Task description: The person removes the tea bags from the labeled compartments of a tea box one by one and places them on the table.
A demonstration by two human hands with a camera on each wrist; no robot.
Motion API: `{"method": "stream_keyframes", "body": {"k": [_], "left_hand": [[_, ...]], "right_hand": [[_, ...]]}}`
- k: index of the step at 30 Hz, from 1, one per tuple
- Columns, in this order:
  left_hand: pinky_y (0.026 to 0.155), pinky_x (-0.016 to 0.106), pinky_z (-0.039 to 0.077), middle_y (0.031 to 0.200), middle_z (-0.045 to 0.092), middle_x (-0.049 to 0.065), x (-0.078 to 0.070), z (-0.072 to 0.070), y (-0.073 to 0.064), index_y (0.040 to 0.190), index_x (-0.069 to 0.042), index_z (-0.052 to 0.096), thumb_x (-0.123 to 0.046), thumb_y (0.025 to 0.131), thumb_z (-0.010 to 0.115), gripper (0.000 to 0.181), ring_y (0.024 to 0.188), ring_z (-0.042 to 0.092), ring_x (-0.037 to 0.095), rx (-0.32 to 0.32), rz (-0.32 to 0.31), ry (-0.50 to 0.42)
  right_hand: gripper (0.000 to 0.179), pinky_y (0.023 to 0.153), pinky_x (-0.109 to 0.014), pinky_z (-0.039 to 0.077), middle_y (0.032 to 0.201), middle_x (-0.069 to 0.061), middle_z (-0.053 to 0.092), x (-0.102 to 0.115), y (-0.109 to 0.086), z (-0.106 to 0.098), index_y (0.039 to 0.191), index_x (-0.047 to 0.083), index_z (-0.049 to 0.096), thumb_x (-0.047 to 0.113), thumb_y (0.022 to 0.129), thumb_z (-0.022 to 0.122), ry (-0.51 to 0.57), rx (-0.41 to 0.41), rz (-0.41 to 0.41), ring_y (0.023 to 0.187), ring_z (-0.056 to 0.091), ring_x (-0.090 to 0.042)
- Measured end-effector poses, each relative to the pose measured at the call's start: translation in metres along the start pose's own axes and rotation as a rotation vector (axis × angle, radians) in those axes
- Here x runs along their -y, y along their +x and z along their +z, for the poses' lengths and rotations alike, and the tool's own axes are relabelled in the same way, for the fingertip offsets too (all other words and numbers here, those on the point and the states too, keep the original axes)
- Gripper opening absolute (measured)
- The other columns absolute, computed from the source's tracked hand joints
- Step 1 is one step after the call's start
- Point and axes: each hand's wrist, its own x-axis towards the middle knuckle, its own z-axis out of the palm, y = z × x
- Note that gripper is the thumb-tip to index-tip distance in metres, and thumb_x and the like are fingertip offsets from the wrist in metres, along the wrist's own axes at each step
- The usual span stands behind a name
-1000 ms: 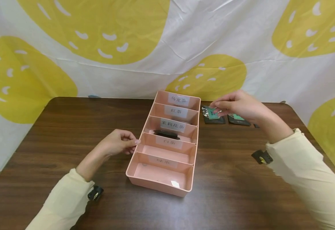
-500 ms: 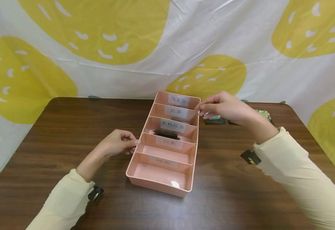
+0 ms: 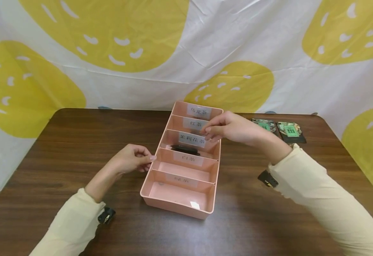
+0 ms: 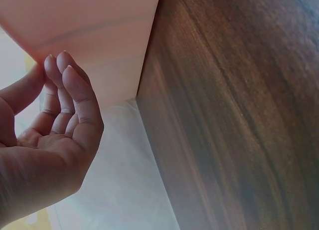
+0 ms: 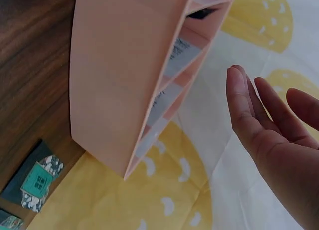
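Observation:
A pink divided storage box (image 3: 177, 203) stands on the table, its compartments marked with paper labels in Chinese writing. My left hand (image 3: 133, 159) pinches its left rim between thumb and fingertips, as the left wrist view (image 4: 60, 125) also shows. My right hand (image 3: 229, 128) is over the box's right rim, near the second and third compartments from the back. In the right wrist view, its thumb and fingers are apart with nothing between them. A black packet (image 3: 185, 150) lies in the middle compartment.
Green-labelled dark packets (image 3: 290, 131) lie on the table (image 3: 87, 142) at the back right; one nearer the box (image 5: 37, 182) is hidden behind my right hand in the head view. A yellow-and-white patterned cloth (image 3: 135, 89) hangs behind the table.
My right hand has moved left from above the packets to over the box's right side, uncovering packets at the far right. My left hand and the box have stayed in place.

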Motion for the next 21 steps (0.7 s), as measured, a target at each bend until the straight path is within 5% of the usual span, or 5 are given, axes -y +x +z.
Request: {"method": "stream_keyframes", "body": {"k": [12, 21], "left_hand": [[0.055, 0.026, 0.049, 0.061, 0.056, 0.002, -0.001, -0.001, 0.0, 0.078, 0.005, 0.058, -0.006, 0.088, 0.059, 0.015, 0.056, 0.054, 0.01, 0.004, -0.002, 0.001], [0.055, 0.027, 0.049, 0.061, 0.057, 0.002, -0.001, -0.001, 0.001, 0.078, 0.004, 0.058, -0.007, 0.088, 0.059, 0.015, 0.056, 0.054, 0.01, 0.004, -0.011, 0.005]], "right_hand": [[0.023, 0.078, -0.037, 0.05, 0.104, -0.02, 0.062, -0.007, 0.011, 0.018, 0.106, -0.01, 0.062, 0.001, 0.091, 0.048, -0.052, 0.057, 0.02, 0.087, 0.063, -0.021], [0.025, 0.056, -0.028, 0.047, 0.093, -0.014, 0.061, -0.015, 0.013, 0.025, 0.107, -0.008, 0.062, 0.002, 0.091, 0.047, -0.082, 0.152, 0.032, 0.068, 0.052, -0.017]]}}
